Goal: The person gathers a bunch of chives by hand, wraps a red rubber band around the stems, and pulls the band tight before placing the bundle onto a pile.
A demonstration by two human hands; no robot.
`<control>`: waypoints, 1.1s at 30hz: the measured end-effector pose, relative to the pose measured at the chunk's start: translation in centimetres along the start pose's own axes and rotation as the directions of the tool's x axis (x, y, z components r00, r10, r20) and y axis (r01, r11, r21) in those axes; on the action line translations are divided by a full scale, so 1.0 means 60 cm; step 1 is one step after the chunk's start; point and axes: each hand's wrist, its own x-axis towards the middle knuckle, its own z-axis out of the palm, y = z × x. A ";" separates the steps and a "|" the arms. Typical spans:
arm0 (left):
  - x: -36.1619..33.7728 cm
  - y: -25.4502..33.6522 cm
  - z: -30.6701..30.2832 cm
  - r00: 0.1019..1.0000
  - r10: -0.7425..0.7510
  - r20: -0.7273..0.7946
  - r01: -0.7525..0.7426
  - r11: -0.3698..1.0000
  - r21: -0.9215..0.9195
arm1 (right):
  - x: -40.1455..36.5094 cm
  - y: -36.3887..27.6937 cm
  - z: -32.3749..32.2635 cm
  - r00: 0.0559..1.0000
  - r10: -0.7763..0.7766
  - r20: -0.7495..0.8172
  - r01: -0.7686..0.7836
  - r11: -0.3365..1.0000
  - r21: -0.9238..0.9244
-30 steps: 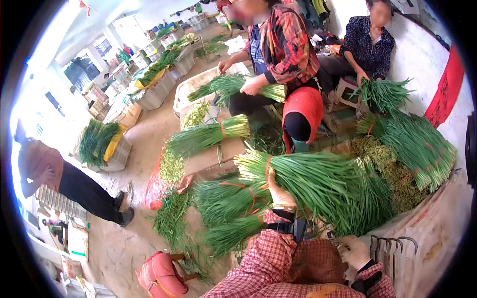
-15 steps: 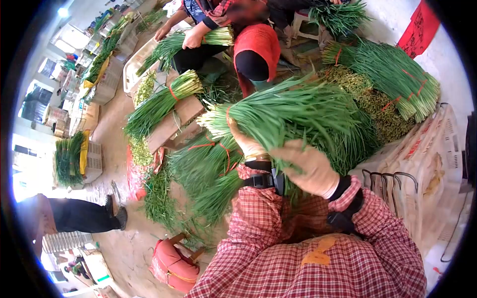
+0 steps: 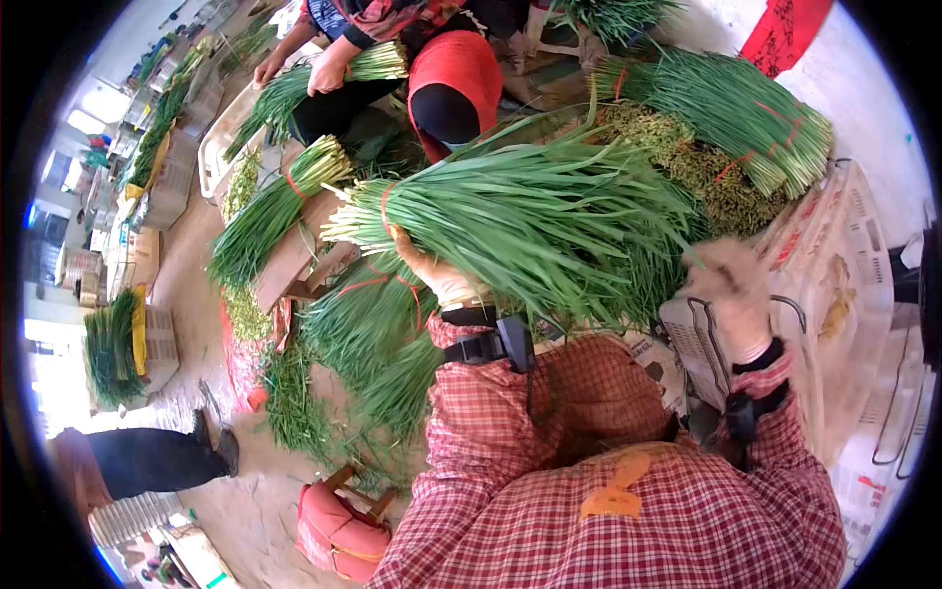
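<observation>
A large bunch of garlic chives lies across my front, its pale stem ends to the left and its green leaves fanned to the right. A red band circles it near the stems. My left hand, in a pale glove, is closed around its underside just by the band. Off to the right, past the leaf tips, my gloved right hand is smeared by motion beside the wire handles of a white crate. Its fingers do not show clearly.
Banded chive bunches lie below the held one, and another bunch rests on a wooden board. More bunches are piled at the upper right. A co-worker's hand grips chives opposite me. A red padded stool stands lower left.
My right hand has moved from the bunch's leaves out to the right, away from them. My left hand still holds the bunch. The whole view has shifted slightly.
</observation>
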 end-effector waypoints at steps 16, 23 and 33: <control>-0.003 -0.005 0.004 0.997 -0.081 -0.018 0.079 0.995 -0.066 | 0.141 -0.150 0.114 0.805 -0.451 0.386 0.592 0.569 -0.570; -0.010 0.003 -0.003 0.965 -0.086 0.248 0.174 0.917 -0.359 | 0.154 -0.118 0.139 0.770 -0.488 0.411 0.635 0.530 -0.562; -0.003 0.003 -0.029 0.974 -0.224 0.031 0.221 0.909 -0.354 | 0.182 -0.107 0.045 0.983 -0.064 0.172 -0.042 0.834 0.550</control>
